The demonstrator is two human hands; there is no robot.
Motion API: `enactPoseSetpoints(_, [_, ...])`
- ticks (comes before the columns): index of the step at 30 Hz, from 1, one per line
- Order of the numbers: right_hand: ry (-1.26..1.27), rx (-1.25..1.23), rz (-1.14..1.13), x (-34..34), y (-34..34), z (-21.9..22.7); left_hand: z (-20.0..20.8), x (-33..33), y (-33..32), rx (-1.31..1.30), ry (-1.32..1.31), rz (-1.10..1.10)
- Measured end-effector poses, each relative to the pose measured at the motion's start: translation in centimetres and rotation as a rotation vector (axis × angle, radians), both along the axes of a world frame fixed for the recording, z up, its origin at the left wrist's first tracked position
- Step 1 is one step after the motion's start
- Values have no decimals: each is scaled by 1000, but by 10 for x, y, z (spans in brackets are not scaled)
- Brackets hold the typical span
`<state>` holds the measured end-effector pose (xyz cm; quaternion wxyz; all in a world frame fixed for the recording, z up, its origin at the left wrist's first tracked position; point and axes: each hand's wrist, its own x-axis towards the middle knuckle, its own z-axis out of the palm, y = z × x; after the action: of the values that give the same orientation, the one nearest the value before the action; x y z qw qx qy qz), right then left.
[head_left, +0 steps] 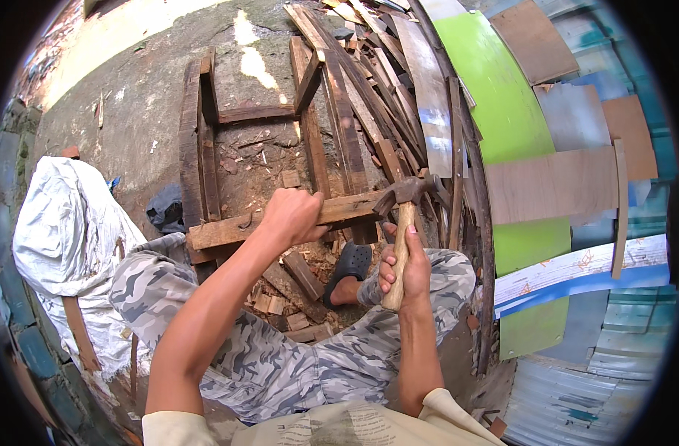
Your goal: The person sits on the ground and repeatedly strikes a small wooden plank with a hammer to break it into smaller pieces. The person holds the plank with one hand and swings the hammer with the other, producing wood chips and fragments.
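Observation:
My right hand [408, 264] is closed round the pale wooden handle of a claw hammer [408, 195], its rusty brown head uppermost beside the right end of a wooden crosspiece [224, 232]. My left hand [293, 215] is wrapped over the middle of that crosspiece, knuckles up. The piece lies across two long timber rails of a rough wooden frame [191, 141] on the ground. A dark curved mark or bent nail shows near the crosspiece's left part; I cannot make out which. Short offcuts [302, 275] lie beneath, between my legs.
Scrap boards and strips are heaped in a woodpile [377, 82] along the right. Beyond it lean a green panel [466, 67] and other sheets. On the left are a white sack [64, 215] and a black plastic bag [165, 208]. My foot wears a dark clog [349, 267].

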<state>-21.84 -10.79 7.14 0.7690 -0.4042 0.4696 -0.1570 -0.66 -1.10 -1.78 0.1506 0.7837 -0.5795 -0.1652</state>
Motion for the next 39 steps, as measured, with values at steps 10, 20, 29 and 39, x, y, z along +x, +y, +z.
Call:
enactPoseSetpoints(10, [244, 23, 130, 54, -3, 29, 9, -8, 1, 44, -16, 52])
enactPoseSetpoints(20, [308, 107, 211, -5, 78, -19, 15, 23, -17, 92, 127, 97])
enactPoseSetpoints(29, [163, 47, 194, -60, 71, -31, 14, 16, -10, 120, 126, 141])
enactPoseSetpoints(39, [-82, 54, 89, -36, -1, 23, 29, 25, -12, 215, 246, 89])
